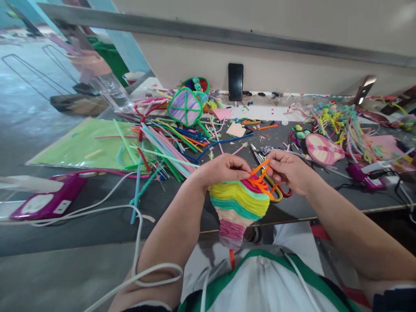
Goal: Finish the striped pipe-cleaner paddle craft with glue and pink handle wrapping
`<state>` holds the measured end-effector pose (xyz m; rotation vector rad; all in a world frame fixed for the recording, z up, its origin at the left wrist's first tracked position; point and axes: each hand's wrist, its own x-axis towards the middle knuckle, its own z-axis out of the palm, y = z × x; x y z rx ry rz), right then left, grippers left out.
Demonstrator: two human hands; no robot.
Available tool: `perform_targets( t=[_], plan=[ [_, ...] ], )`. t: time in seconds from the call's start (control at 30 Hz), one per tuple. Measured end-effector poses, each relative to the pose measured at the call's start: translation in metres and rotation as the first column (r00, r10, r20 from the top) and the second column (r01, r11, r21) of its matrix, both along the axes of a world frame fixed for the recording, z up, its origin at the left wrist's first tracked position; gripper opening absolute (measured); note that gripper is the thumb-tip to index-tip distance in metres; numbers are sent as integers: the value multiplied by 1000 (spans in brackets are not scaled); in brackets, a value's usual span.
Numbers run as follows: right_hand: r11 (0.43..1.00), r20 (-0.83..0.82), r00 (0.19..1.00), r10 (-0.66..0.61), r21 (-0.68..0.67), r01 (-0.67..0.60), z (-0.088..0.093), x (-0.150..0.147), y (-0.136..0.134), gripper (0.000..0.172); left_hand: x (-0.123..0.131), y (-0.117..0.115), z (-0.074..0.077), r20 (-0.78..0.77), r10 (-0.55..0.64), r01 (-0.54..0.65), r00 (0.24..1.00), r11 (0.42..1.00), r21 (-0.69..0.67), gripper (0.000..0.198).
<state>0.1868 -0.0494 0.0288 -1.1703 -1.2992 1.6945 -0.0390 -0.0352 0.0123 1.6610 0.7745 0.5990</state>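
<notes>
A fan-shaped craft wrapped in pipe cleaners, with yellow, teal, cream, pink and mauve stripes, hangs over the table's front edge. At its top left, my left hand is closed in a pinch at the craft's edge. Fingers of my right hand are pinched round an orange pipe cleaner, which is bent to a point above the craft. More orange strands cross the crimson band at the top. Partly behind the craft and my right hand lie scissors with their blades pointing away.
Loose pipe cleaners cover the table's left middle, beside a green plastic packet. A phone leans on the back panel. Purple power strips sit at both sides, and a white cable crosses near my left arm. A pink oval craft lies right.
</notes>
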Motion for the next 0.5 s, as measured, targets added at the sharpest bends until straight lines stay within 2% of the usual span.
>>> perform_targets(
  t=[0.17, 0.3, 0.5],
  plan=[
    [990, -177, 983, 55, -115, -76, -15, -2, 0, 30, 1, 1, 0, -13, 3, -3, 1000, 1000, 7, 20],
    [965, -251, 963, 101, -210, -156, -23, -6, 0, 27, 2, 1, -1, -14, 16, -15, 1000, 999, 30, 20],
    [911, -297, 945, 137, -337, -237, -27, -14, -2, 26, 2, 1, -1, -18, 13, -12, 1000, 999, 53, 20]
  ],
)
